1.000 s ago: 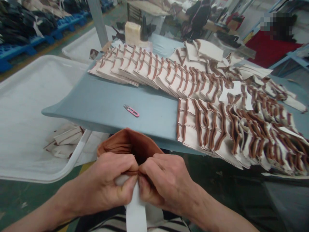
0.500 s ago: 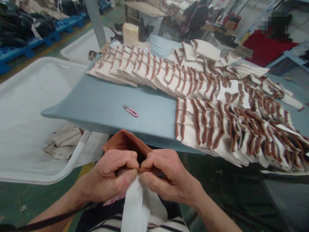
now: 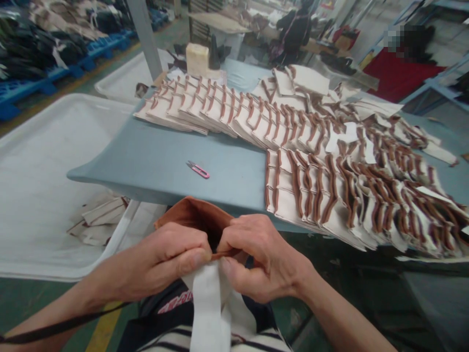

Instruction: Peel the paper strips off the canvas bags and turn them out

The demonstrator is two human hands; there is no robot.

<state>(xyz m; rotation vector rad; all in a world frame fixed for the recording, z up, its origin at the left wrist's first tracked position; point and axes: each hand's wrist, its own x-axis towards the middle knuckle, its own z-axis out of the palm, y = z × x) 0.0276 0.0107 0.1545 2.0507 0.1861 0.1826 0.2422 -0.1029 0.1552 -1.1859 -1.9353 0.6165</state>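
Both hands pinch the edge of a fabric piece (image 3: pixel 208 215), brown at the top, with cream and white cloth hanging below. My left hand (image 3: pixel 168 259) is closed on its left side, the thumb flat along the edge. On the right side, my right hand (image 3: pixel 260 259) grips the same edge between thumb and curled fingers. A short stretch of brown edge shows between the two hands. A white strip (image 3: pixel 207 303) hangs down from there over my lap. Beyond the hands, pink-handled thread snips (image 3: pixel 198 169) lie on the blue-grey table (image 3: pixel 157 156).
Overlapping rows of cream pieces with brown edging (image 3: pixel 293 190) cover the table's right and back. At left stands a white bin (image 3: pixel 44 186) with some cream pieces inside. A yellowish block (image 3: pixel 197 59) and a metal post (image 3: pixel 144 39) are at the back, with a person (image 3: pixel 295 32) beyond.
My hands have moved slightly apart along the edge, showing more brown between them. My right hand is a little higher, and the white strip has shifted slightly right.
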